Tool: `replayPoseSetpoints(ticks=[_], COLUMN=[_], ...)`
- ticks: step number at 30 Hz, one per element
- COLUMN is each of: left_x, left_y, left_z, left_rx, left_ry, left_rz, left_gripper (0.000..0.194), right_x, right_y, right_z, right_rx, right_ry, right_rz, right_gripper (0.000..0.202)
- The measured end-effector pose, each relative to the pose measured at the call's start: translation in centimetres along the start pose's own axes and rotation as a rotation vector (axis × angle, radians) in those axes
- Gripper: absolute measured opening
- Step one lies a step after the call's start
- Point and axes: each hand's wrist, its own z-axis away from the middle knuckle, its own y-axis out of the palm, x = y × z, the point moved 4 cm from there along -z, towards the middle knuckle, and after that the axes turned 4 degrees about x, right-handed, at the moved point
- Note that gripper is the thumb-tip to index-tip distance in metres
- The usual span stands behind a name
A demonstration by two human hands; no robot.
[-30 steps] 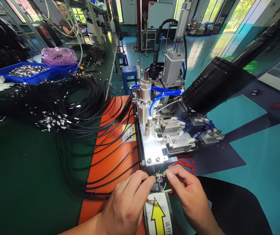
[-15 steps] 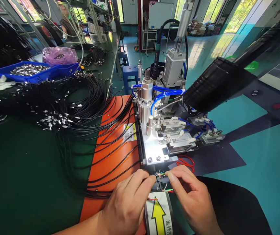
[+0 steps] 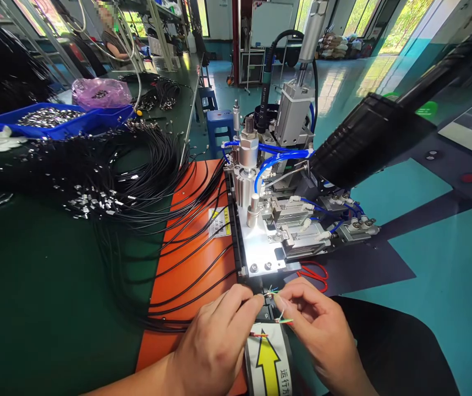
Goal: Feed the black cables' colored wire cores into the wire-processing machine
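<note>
At the near end of the metal machine, my left hand is closed on a black cable, with thin coloured wires spreading from its stripped end. My right hand pinches the tips of these wires between thumb and forefinger. Just below, another cable end shows white, green and red wires, and a further end with red and yellow wires pokes out under my left hand. Beneath both hands runs a white strip with a yellow arrow. My left fingertips hide part of the held cable.
Black cables run from the green table over an orange board into the machine. A blue tray of small metal parts stands at the back left. A black-sleeved arm overhangs the right. A person sits far left.
My right hand has shifted slightly left, closer to my left hand, along the coloured wires. My left hand stays almost in place.
</note>
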Motion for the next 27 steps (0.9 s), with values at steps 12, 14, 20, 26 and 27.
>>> replayPoseSetpoints(ticks=[12,14,20,26,27], left_x=[0.3,0.3,0.4,0.3,0.3], left_y=[0.4,0.4,0.5,0.2,0.2], left_z=[0.2,0.3,0.3,0.4,0.4], left_rx=[0.059,0.059,0.053,0.046,0.046], left_ry=[-0.007,-0.002,-0.002,0.009,0.008], left_rz=[0.065,0.070,0.064,0.066,0.069], left_gripper=[0.034,0.034,0.036,0.038,0.037], right_x=[-0.6,-0.7,-0.6,0.3,0.4], right_y=[-0.1,0.0,0.0,-0.2,-0.3], right_z=[0.1,0.2,0.1,-0.2,-0.2], right_rx=[0.036,0.035,0.029,0.043,0.032], right_ry=[0.055,0.072,0.056,-0.095,-0.111], right_rz=[0.052,0.015,-0.017,0.030,0.056], right_gripper=[0.026,0.026,0.023,0.017,0.017])
